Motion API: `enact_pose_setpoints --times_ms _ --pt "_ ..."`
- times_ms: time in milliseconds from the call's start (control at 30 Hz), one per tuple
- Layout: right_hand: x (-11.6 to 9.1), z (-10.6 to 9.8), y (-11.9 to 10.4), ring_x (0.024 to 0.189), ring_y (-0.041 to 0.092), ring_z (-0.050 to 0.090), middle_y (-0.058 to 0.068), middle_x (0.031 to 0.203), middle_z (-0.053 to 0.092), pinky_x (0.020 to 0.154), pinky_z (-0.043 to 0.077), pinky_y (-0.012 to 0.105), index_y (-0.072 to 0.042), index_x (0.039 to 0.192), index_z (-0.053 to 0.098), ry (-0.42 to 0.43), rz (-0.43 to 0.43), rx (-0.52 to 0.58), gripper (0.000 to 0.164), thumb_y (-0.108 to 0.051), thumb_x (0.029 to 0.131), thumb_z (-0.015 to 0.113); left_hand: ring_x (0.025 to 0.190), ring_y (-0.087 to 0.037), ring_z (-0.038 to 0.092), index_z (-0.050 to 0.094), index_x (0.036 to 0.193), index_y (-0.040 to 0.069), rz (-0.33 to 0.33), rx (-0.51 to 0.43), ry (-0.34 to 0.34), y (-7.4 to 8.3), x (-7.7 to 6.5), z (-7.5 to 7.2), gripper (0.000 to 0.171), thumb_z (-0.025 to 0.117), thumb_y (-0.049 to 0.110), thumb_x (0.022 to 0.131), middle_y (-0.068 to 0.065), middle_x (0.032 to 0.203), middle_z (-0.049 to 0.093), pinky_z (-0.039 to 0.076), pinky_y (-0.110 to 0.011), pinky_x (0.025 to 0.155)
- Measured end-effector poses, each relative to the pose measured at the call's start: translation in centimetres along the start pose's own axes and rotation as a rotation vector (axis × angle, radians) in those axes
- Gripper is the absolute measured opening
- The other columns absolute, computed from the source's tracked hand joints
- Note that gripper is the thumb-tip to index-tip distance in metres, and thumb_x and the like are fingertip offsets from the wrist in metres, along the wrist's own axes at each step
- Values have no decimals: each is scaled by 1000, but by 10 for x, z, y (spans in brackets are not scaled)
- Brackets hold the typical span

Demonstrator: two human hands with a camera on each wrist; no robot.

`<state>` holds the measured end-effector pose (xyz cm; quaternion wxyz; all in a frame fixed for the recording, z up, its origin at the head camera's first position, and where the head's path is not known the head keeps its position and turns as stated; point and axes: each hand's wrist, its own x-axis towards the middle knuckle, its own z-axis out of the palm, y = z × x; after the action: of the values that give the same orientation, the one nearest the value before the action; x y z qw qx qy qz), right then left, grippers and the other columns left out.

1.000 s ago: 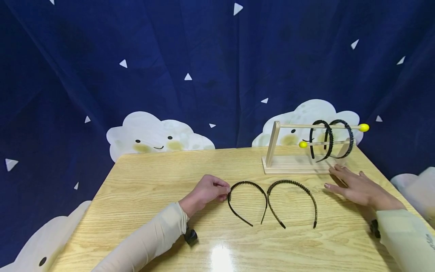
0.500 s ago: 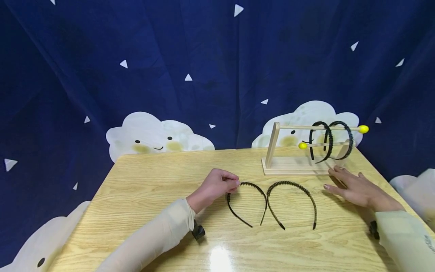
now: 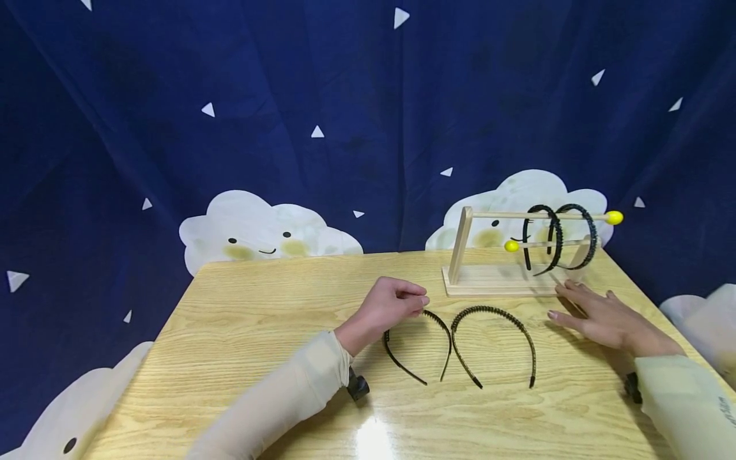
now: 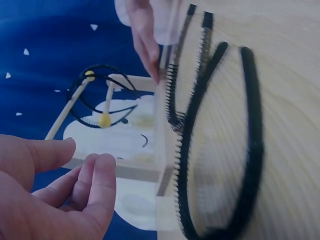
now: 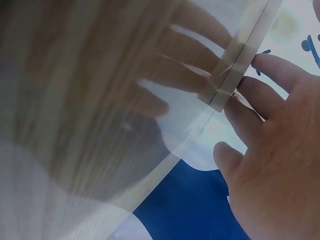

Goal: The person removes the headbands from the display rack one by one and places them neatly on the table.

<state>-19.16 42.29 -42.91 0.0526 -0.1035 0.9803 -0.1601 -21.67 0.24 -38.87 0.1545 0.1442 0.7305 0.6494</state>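
Note:
My left hand (image 3: 391,308) hovers over the top of a thin black toothed headband (image 3: 450,338), covering part of its arc. In the left wrist view its thumb and fingers (image 4: 102,185) are apart with nothing between them. A second headband (image 3: 489,309), with a coiled, brownish band, lies just to the right, the two arcs meeting side by side. My right hand (image 3: 604,319) has its fingers spread, fingertips right at the base of a wooden rack (image 3: 489,281). Two black headbands, one on the left (image 3: 559,237) and one on the right (image 3: 592,233), hang on that rack.
The rack has two horizontal rods, one higher (image 3: 500,214) and one lower (image 3: 535,243), with yellow end knobs. It stands at the back right of the wooden table (image 3: 276,300). A dark blue curtain (image 3: 345,76) with clouds hangs behind.
My left hand has moved from the left side of the thin headband rightward and away from me, over its top. The headbands on the table and my right hand stay put.

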Motion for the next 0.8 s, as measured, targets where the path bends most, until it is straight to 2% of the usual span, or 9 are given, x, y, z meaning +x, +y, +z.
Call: enact_pose_setpoints --times_ms 200,267,433,600,800 --pt "1 -1 0 140 59 19 36 155 24 103 6 81 7 151 36 -3 1 14 84 -56 99 54 88 -30 71 71 110 -9 22 -59 -8 6 7 14 21 73 2 92 -16 95 72 59 -41 83" --pt "1 -1 0 140 58 19 36 155 24 103 6 81 7 151 35 -4 5 13 84 -56 99 54 85 -26 71 71 110 -9 27 -71 -15 8 10 19 21 73 2 92 -15 95 72 59 -42 83" --pt "0 -3 0 140 58 20 36 155 24 103 7 81 7 151 36 -1 2 7 83 -56 100 53 78 -17 68 72 110 -8 55 -74 -24 13 16 33 21 73 3 92 -17 92 72 60 -37 78" --pt "0 -3 0 140 58 19 36 155 23 103 6 81 7 152 35 -10 13 12 84 -56 100 53 78 -19 70 73 111 -5 65 -65 -32 20 23 49 22 74 5 92 -11 89 74 60 -30 75" --pt "-2 -2 0 140 58 19 36 155 23 104 5 80 8 152 35 -9 10 27 84 -56 100 53 76 -17 70 73 112 -3 74 -69 -39 28 29 66 23 74 8 92 -9 88 74 59 -28 75"
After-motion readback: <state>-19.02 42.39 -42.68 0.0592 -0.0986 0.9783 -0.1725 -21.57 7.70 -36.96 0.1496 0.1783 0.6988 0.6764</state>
